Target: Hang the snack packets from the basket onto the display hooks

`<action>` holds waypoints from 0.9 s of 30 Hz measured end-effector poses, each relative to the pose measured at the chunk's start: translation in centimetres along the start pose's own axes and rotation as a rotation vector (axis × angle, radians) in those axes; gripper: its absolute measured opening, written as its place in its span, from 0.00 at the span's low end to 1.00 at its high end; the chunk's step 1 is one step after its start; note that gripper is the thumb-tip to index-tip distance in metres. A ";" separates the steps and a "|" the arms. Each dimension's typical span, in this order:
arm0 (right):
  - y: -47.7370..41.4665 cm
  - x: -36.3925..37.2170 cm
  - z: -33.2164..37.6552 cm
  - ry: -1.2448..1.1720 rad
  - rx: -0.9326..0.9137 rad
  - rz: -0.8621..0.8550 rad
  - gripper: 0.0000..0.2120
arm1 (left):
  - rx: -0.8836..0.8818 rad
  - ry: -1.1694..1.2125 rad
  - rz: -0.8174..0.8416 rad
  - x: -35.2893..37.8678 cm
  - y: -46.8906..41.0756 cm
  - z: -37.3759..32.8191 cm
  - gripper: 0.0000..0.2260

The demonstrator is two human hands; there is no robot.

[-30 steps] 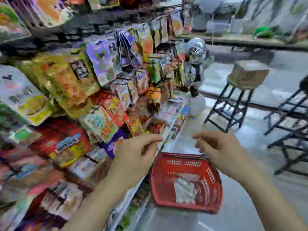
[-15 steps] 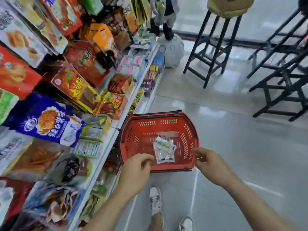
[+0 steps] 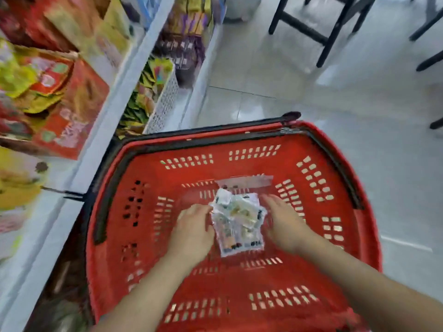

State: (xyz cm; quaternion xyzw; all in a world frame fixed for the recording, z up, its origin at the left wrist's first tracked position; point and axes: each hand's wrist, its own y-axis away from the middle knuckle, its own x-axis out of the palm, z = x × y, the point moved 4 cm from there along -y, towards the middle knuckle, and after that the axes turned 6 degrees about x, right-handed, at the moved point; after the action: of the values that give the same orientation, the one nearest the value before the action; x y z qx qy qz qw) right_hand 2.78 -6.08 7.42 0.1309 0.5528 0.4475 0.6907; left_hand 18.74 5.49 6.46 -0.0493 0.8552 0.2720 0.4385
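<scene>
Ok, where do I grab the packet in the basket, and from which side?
Come straight down from above: the packet lies flat on the floor of the basket, whose walls block a sideways reach. Pinch its crumpled upper left corner, which looks raised beside the left hand, so fingers can probably get under it there.

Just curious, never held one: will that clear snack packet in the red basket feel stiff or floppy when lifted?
Probably floppy: the snack packet looks like thin, crumpled clear film. Likely light, with only small pieces showing inside. Perhaps slippery, since its film looks glossy.
</scene>
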 end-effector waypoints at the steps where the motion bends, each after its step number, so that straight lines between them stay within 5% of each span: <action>1: -2.5 1.1 -0.6 0.073 -0.007 -0.015 0.34 | 0.015 -0.044 0.033 1.7 -1.9 1.0 0.19; 8: -15.4 5.3 -1.4 0.180 0.028 -0.108 0.39 | 0.133 -0.151 0.064 7.9 -11.4 4.5 0.29; 15: -17.0 8.5 -3.6 0.345 0.115 -0.162 0.33 | -0.031 0.131 -0.014 10.9 -14.6 5.2 0.32; 17: -17.7 8.4 -4.5 0.128 0.102 -0.224 0.33 | -0.245 0.439 -0.057 12.1 -15.4 6.5 0.32; 19: -19.0 7.9 -5.2 -0.402 0.141 -0.252 0.29 | -0.502 0.857 -0.132 12.9 -16.6 7.1 0.30; 22: -20.8 7.2 -5.7 -1.128 0.327 -0.148 0.27 | -0.688 1.175 -0.215 14.4 -18.2 6.8 0.24; 24: -21.5 7.5 -5.5 -1.301 0.347 -0.042 0.35 | -0.689 1.201 -0.270 15.0 -19.0 6.8 0.16; 27: -21.1 7.6 -5.2 -1.383 0.365 -0.029 0.37 | -0.435 0.828 -0.281 14.7 -18.9 7.1 0.07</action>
State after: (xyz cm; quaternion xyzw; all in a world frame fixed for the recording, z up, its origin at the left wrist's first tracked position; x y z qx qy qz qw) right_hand 8.12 -13.91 -13.59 0.4909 0.0561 0.1532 0.8558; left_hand 20.99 -4.62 -16.24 -0.3589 0.8661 0.3401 0.0735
